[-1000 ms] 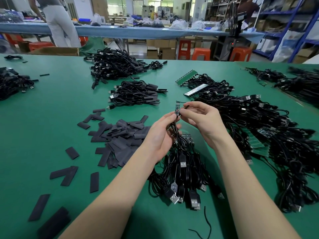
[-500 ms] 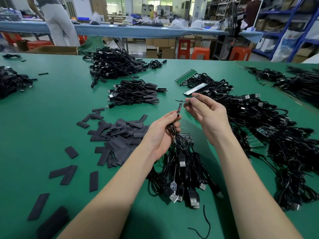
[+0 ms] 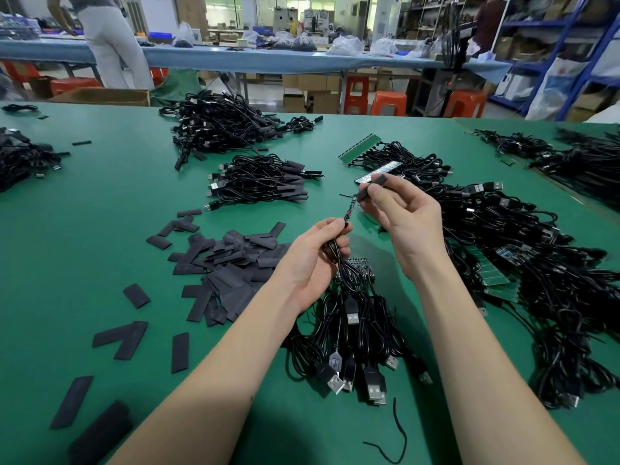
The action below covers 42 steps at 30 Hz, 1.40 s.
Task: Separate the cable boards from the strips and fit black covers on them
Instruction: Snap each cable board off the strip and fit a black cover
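My left hand (image 3: 313,260) grips a black cable just below its small cable board (image 3: 350,209), which points up and away. A black cover (image 3: 371,187) is pinched between thumb and fingers of my right hand (image 3: 404,218), its lower end at the board's tip. Under my hands lies a bundle of USB cables (image 3: 355,337) with a strip of boards (image 3: 358,265) at its top. Loose black covers (image 3: 228,266) are heaped to the left on the green table (image 3: 84,229).
Finished cable piles (image 3: 258,179) (image 3: 221,124) lie ahead. A large tangle of cables and green strips (image 3: 523,260) fills the right side. More cables (image 3: 20,159) sit at the far left. A person (image 3: 107,41) stands at the blue bench behind.
My right hand has lifted away from the board and now holds a black cover at the board's tip. My left hand keeps its grip on the cable.
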Tool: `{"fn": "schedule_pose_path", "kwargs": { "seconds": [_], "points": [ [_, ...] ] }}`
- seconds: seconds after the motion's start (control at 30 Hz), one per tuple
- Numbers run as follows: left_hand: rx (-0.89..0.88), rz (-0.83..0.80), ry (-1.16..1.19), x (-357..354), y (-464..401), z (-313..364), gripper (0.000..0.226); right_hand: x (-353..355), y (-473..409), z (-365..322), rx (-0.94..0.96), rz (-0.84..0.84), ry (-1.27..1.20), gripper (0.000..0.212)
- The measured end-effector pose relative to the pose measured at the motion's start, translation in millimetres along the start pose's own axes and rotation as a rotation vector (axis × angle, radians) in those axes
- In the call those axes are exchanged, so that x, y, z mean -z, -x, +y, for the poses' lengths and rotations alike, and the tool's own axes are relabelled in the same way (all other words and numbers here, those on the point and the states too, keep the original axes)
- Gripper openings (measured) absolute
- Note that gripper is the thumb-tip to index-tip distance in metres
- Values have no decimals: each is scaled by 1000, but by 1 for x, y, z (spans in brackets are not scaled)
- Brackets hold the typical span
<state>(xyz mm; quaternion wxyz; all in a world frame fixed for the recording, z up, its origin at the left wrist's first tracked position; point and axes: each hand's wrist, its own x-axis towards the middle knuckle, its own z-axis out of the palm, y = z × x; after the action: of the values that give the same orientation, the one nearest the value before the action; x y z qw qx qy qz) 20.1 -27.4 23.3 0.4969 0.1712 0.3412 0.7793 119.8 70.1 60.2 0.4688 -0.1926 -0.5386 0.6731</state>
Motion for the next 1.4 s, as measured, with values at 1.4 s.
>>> {"fn": "schedule_pose_path", "kwargs": {
  "seconds": [1.4],
  "points": [
    [-222,-206,-641,16,2,28,12,34,3,-21,-198,-254,-50,29]
  ]
}}
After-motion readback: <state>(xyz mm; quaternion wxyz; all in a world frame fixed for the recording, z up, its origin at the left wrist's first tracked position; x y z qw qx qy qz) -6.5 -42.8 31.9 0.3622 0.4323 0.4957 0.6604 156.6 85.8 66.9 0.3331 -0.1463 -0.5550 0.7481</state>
